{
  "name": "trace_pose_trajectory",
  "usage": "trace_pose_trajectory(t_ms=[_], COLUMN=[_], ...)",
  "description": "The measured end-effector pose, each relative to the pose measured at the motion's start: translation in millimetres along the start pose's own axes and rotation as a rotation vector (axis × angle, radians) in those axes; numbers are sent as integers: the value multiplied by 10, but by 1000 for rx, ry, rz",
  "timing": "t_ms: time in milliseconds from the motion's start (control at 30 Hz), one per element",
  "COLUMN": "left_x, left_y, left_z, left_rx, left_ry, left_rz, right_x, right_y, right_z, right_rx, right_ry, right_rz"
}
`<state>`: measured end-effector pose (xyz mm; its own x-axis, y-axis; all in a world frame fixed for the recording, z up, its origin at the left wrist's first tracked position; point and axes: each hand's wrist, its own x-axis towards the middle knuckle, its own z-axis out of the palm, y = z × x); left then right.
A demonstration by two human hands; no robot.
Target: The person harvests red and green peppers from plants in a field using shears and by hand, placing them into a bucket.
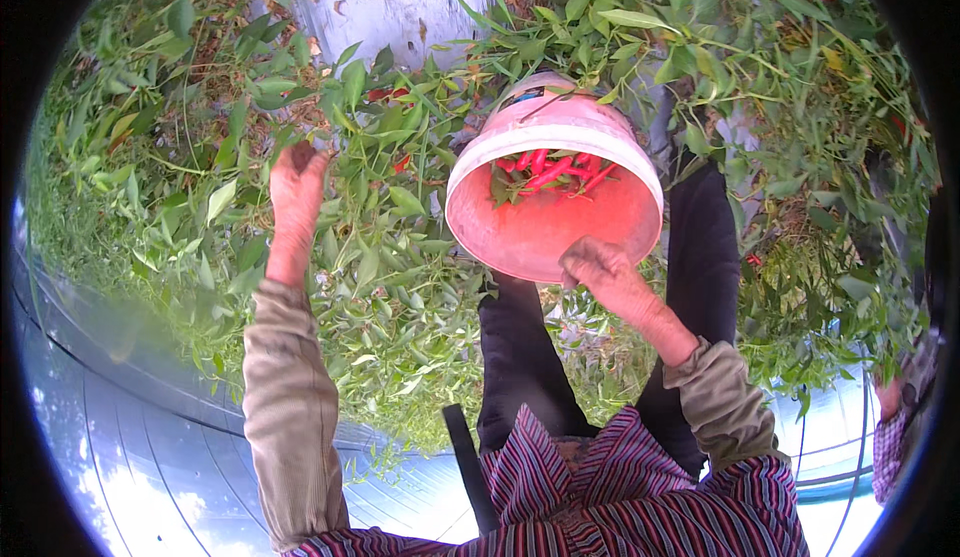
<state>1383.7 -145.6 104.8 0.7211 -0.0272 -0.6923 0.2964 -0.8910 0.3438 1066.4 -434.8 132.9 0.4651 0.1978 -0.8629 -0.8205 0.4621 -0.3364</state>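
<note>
My left hand (297, 193) reaches in among the leaves of pepper plants (375, 133), its fingertips drawn together. Whether a pepper or stem sits between them is too unclear to tell. A red chili pepper (402, 163) hangs in the foliage to its right. My right hand (604, 268) is at the near rim of a pinkish-white plastic bucket (555, 238), fingers curled. I cannot tell if it grips the rim or only passes in front of it. The bucket's mouth faces me. Inside, several red chili peppers (551, 173) lie with some green leaves against the far wall.
A pale sheet (405, 9) strewn with dry leaves covers ground beyond the plants. My dark-trousered legs (701, 257) stand beside the bucket. Clear film (135, 437) on thin ribs spans the lower left. At the right edge, another person's checked sleeve (889, 444) shows near the plants.
</note>
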Motion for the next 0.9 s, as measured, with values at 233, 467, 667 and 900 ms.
trace_pose_trajectory(t_ms=[233, 467, 667, 900], left_x=[607, 651, 637, 652], left_y=[-119, -326, -493, -221], left_z=[497, 828, 938, 690], left_rx=[87, -12, 18, 280], left_ry=[-130, -139, -57, -200], left_rz=[-343, -461, -283, -393], right_x=[323, 453, 468, 520], right_y=[229, 53, 31, 15], right_z=[-112, -174, -230, -165], right_rx=[25, 99, 108, 98], right_ry=[-78, -105, -115, -119], right_rz=[42, 52, 20, 59])
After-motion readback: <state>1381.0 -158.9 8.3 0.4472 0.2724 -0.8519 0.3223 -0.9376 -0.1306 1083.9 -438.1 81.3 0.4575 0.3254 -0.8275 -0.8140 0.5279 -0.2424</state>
